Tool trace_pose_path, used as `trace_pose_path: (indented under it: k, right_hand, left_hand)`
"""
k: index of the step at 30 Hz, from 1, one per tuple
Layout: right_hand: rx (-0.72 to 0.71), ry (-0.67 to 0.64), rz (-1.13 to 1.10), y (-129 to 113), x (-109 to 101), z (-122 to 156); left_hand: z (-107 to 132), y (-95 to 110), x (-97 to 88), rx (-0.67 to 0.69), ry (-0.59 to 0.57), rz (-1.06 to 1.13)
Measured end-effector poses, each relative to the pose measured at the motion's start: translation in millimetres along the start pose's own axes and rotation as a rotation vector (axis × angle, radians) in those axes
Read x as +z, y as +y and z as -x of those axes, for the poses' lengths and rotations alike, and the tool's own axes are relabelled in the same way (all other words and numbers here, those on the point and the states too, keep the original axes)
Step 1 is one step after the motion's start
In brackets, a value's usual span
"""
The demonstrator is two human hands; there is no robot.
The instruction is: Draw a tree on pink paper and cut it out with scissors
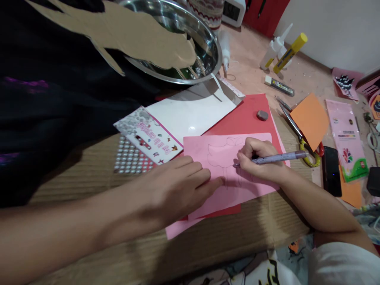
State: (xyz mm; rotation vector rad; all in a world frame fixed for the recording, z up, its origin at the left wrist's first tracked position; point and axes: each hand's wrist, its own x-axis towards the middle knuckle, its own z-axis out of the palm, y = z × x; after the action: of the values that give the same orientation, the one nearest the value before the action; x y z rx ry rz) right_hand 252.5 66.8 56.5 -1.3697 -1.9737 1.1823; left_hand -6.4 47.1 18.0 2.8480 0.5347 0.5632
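My right hand is closed around a purple-grey pencil, its tip touching a pink sheet of paper. The sheet carries a thin line drawing: a wavy rounded outline with straight leg-like lines below. My left hand lies palm down over the left part of the sheet. Its index finger stretches to the drawn lines while the other fingers curl in, and no object shows in it. Red paper and more pink paper lie underneath. A grey eraser rests on the red paper.
Scissors lie partly under orange paper at the right, near a black phone. A steel bowl holds a brown cutout. Glue bottles stand behind. A sticker pack lies left.
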Motion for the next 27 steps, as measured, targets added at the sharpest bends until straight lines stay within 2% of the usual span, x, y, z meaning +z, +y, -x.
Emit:
trace_pose_path:
  k: [15,22,27]
  right_hand:
    - [0.040,-0.006,0.006,0,1,1]
    - [0.077,0.032,-0.322,6,1,-1]
    - [0.122,0.033,-0.363,5,2,-2]
  left_hand:
    - [-1,0,-1.8,0.016,0.038,-0.023]
    - [-7,-2,-4.6,0.039,0.027,-0.013]
    - [-8,3,-16.4,-0.034,0.074,0.100]
